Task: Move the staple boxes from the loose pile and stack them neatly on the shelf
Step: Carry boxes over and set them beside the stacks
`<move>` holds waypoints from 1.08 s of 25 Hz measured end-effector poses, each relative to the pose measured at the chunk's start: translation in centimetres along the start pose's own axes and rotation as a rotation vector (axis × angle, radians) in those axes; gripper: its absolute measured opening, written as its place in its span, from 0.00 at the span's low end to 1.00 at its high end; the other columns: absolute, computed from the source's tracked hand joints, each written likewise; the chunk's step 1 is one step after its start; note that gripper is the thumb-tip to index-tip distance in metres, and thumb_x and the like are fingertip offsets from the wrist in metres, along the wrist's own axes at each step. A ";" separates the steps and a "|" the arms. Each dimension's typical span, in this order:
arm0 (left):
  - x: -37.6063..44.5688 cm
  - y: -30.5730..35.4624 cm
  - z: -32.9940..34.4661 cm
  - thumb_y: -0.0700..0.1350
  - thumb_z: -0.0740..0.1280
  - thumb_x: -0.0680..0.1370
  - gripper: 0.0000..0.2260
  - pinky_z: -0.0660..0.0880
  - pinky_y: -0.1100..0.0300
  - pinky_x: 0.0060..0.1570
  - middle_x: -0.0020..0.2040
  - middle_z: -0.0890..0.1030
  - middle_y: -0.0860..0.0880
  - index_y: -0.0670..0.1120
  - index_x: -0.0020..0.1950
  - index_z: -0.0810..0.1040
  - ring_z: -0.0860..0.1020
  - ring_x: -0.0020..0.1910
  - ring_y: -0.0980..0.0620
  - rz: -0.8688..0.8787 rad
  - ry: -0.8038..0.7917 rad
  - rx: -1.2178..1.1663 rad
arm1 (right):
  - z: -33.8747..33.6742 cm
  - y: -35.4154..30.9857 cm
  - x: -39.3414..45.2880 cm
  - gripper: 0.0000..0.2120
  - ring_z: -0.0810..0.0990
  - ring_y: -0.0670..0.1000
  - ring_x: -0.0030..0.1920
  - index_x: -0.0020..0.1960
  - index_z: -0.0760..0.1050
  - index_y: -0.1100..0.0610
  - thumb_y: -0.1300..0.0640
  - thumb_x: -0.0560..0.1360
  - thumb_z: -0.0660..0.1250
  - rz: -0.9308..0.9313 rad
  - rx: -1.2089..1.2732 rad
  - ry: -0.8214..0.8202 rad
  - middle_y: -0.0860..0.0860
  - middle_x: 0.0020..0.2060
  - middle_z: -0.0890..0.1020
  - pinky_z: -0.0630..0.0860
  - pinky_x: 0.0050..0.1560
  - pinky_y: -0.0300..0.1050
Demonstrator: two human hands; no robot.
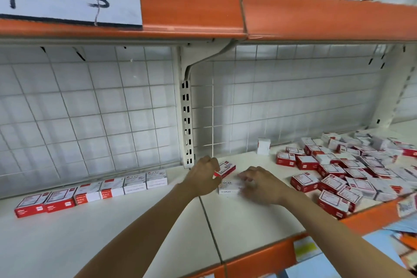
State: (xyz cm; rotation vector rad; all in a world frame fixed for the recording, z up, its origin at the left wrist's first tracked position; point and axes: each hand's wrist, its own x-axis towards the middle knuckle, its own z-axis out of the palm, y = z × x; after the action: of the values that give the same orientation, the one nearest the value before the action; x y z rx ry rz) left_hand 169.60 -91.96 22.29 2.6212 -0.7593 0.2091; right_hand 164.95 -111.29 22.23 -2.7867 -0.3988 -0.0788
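A loose pile of red-and-white staple boxes [352, 171] covers the right part of the white shelf [112, 232]. A neat row of the same boxes [97, 192] lies along the back wall at the left. My left hand [202, 176] pinches a red-and-white staple box [226, 169], tilted, at the shelf's middle. Just right of it, my right hand [259, 184] curls its fingers over a white staple box [228, 186] lying on the shelf; motion blur hides how firm the grip is. One white box [263, 145] stands upright near the back.
A white wire-grid back wall [90, 108] and a slotted upright post [187, 124] close off the rear. An orange-edged upper shelf [225, 11] with a handwritten label hangs overhead. The lower shelf's orange front edge [259, 257] runs below my forearms.
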 end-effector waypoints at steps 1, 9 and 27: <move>0.4 0.6 0.3 0.45 0.66 0.76 0.12 0.72 0.57 0.57 0.56 0.73 0.44 0.42 0.58 0.75 0.73 0.57 0.46 0.010 0.003 -0.011 | 0.3 0.3 -0.1 0.16 0.73 0.51 0.58 0.61 0.75 0.57 0.58 0.74 0.64 0.005 0.005 0.006 0.53 0.55 0.76 0.66 0.54 0.34; 3.6 4.1 2.8 0.46 0.64 0.76 0.12 0.67 0.59 0.58 0.55 0.74 0.45 0.43 0.58 0.74 0.71 0.58 0.48 0.064 -0.035 -0.022 | -1.5 5.2 -1.6 0.16 0.71 0.53 0.61 0.59 0.76 0.55 0.49 0.75 0.62 0.117 -0.094 0.008 0.52 0.57 0.75 0.69 0.63 0.46; 12.3 11.5 9.3 0.47 0.63 0.78 0.20 0.67 0.54 0.63 0.68 0.67 0.47 0.44 0.69 0.67 0.67 0.65 0.46 0.228 -0.092 0.082 | -5.3 15.5 -3.6 0.20 0.60 0.53 0.68 0.71 0.65 0.48 0.51 0.79 0.58 0.378 -0.241 0.084 0.46 0.71 0.66 0.58 0.67 0.58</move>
State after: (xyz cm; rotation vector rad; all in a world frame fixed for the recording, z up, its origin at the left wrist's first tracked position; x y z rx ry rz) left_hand 174.07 -110.59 20.78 2.6326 -1.1052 0.1878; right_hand 165.82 -128.02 22.06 -3.0275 0.1722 -0.1643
